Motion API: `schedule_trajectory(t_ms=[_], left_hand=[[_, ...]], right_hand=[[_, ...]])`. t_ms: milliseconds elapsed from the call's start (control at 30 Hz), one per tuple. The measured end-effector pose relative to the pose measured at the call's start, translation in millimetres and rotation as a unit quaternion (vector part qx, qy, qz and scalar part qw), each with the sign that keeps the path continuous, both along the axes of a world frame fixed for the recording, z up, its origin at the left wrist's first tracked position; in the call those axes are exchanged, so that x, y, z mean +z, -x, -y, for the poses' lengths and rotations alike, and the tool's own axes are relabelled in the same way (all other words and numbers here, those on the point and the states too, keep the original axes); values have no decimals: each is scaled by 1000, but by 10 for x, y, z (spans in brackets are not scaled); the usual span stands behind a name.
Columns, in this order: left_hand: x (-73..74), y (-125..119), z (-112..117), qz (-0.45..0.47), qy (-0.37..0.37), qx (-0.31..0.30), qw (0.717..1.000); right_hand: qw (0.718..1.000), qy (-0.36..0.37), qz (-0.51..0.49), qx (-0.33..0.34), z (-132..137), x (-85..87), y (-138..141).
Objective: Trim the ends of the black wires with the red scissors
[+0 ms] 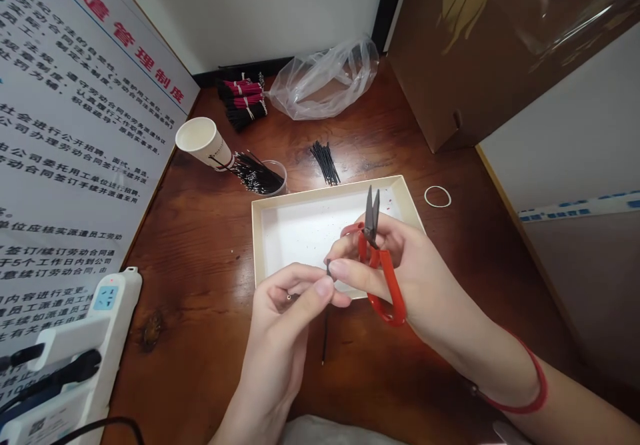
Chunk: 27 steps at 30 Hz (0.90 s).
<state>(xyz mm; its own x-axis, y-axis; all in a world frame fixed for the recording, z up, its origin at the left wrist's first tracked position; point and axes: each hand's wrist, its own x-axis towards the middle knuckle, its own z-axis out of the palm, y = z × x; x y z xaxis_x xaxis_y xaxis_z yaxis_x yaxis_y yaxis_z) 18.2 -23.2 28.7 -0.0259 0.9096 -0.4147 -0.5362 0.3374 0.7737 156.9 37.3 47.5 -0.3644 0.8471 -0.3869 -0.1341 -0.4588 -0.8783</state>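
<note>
My left hand [280, 318] is closed, its thumb and forefinger pinching a thin black wire [325, 338] that hangs down with a bare tip at its lower end. A small metal end also shows by the curled fingers of that hand. My right hand [420, 268] is closed around red-handled scissors [394, 285], whose dark blades point up and stand slightly apart. The right thumb and fingertips meet the left fingertips at the wire's upper part, where a short black bit shows. Both hands are over the near edge of a shallow white box [300, 225] with small dark and red specks inside.
Behind the box lies a small bunch of black wires [325, 163]. A clear cup of black wires [260, 177], a paper cup [203, 141], tied wire bundles [243, 101] and a plastic bag [325, 81] stand farther back. A rubber band [437, 197] lies right, a power strip [107, 338] left.
</note>
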Motion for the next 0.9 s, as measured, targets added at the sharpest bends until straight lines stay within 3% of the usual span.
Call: schedule_trajectory(t_ms=[500, 900], left_hand=[[40, 49, 54, -10, -14, -3, 1000], [51, 56, 38, -53, -26, 4, 998]], right_hand=[[990, 78, -111, 34, 1, 56, 71], [994, 66, -70, 52, -20, 61, 51]])
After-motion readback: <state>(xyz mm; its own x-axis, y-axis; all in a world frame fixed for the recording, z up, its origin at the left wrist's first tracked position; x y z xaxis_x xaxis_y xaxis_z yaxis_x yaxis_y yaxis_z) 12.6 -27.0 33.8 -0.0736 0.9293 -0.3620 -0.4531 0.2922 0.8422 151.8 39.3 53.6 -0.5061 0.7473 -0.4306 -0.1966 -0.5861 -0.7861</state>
